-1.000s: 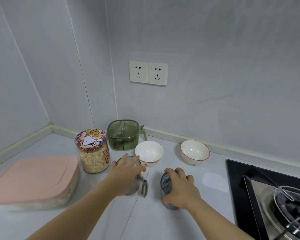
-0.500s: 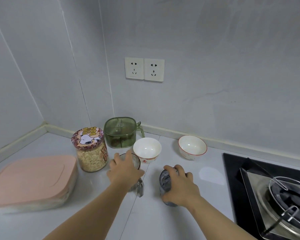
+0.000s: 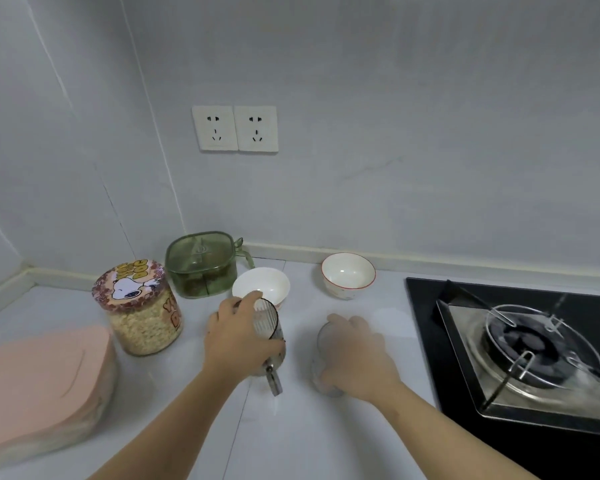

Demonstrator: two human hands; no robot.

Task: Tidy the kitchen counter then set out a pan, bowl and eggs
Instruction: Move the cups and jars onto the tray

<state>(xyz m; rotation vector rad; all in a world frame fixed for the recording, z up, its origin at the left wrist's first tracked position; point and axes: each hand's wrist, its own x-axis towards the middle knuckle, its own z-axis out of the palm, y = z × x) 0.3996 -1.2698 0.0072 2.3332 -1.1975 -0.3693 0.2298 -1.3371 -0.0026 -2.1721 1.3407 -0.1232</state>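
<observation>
As left hand [image 3: 238, 336] grips mug [image 3: 268, 320] (right hand [image 3: 355, 358]: glass [image 3: 322, 339]), bowl [image 3: 261, 285] neighbours.

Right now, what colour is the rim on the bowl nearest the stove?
Red, on a white bowl; head view.

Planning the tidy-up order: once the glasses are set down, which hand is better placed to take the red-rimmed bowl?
Right, probably. The red-rimmed bowl stands beyond the right hand, which grips the grey glass. The left hand grips the ribbed mug further left, by the plain white bowl.
</observation>
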